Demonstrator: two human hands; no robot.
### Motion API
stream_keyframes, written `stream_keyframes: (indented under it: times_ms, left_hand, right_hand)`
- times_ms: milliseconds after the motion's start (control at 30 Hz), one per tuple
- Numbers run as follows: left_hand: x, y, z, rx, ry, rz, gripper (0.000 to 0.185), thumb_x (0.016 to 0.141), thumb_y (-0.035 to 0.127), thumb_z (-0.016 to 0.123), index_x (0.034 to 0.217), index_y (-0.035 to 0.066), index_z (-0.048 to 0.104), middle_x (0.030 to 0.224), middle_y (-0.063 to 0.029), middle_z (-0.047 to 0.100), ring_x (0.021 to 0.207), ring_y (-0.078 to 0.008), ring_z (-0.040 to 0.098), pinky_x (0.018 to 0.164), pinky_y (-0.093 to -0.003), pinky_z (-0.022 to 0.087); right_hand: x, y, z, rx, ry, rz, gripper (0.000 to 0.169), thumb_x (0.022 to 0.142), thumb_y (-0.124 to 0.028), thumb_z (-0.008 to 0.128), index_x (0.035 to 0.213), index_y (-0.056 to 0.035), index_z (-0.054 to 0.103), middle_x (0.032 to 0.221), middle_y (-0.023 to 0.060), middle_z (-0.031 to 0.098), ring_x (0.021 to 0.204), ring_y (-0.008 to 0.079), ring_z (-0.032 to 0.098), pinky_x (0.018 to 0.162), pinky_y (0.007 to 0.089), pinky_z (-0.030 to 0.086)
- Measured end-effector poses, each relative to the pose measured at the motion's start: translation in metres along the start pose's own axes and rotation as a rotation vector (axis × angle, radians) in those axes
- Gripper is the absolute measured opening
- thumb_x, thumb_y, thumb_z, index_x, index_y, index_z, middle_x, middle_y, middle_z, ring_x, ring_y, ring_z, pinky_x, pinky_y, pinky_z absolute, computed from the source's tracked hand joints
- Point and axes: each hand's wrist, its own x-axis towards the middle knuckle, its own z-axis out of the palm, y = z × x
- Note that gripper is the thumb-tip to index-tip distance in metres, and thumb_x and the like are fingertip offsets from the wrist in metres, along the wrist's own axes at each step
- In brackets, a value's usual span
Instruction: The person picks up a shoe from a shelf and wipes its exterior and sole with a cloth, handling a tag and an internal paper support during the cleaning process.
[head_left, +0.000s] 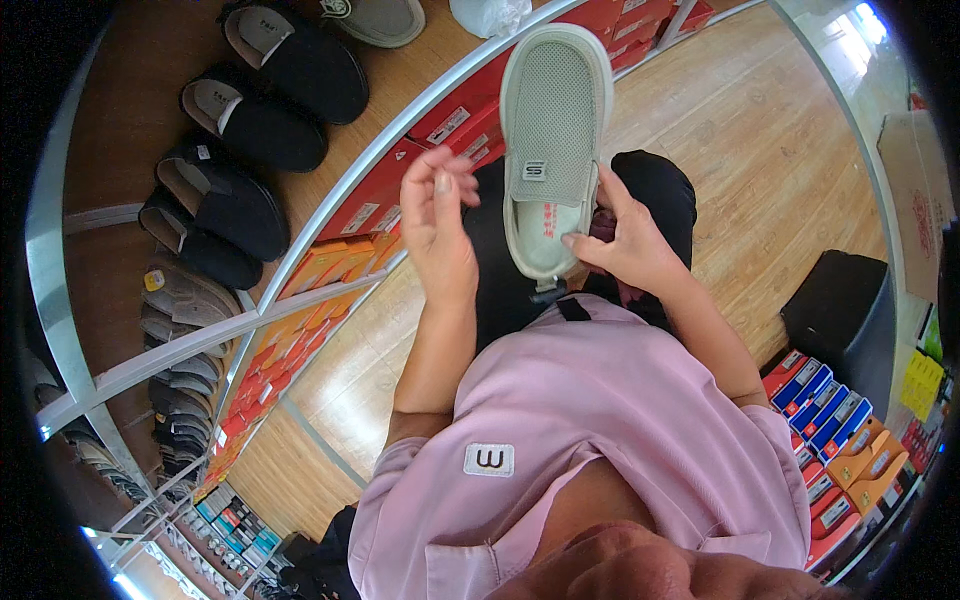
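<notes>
A pale grey-green mesh slip-on shoe (559, 112) is held up in front of my lap, its toe pointing away from me. My right hand (626, 236) grips it at the side of the foot opening, with the thumb on the light insole (544, 232), which bears red writing. The other fingers go out of sight behind the shoe's side. At the heel there is a small dark tab (549, 289). Left of the shoe, my left hand (442, 217) is raised and touches nothing, its fingers slightly bent, apart and a little blurred.
On the left, a metal-edged wooden shelf (397, 82) carries several black slip-on shoes (274, 135). Red shoeboxes (375, 187) are stacked under it. A black stool (836, 300) and more shoeboxes (825, 409) stand at right, on or beside the wood-pattern floor (727, 135).
</notes>
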Motion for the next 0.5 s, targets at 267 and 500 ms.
stream_keyframes:
  times_ms: [267,500]
  left_hand:
    - [-0.037,0.015,0.019,-0.6,-0.405,-0.466,0.043,0.113,0.024,0.049,0.142,-0.007,0.052,0.145,-0.0166,0.056,0.136,-0.0256,0.054,0.12,-0.0398,0.04]
    - [-0.03,0.02,0.047,-1.248,-0.198,-0.564,0.042,0.108,0.024,0.057,0.144,0.002,0.053,0.144,-0.0136,0.06,0.139,-0.0294,0.052,0.125,-0.0464,0.034]
  right_hand:
    - [0.001,0.01,0.017,-0.058,0.267,-0.076,0.099,0.08,-0.02,0.082,0.159,0.0022,0.028,0.129,0.0258,0.066,0.104,0.0313,0.074,0.091,0.0371,0.058]
    - [-0.01,0.021,0.027,-0.106,0.148,-0.117,0.103,0.077,-0.019,0.083,0.16,0.0014,0.027,0.127,0.0267,0.067,0.103,0.0348,0.075,0.092,0.039,0.058]
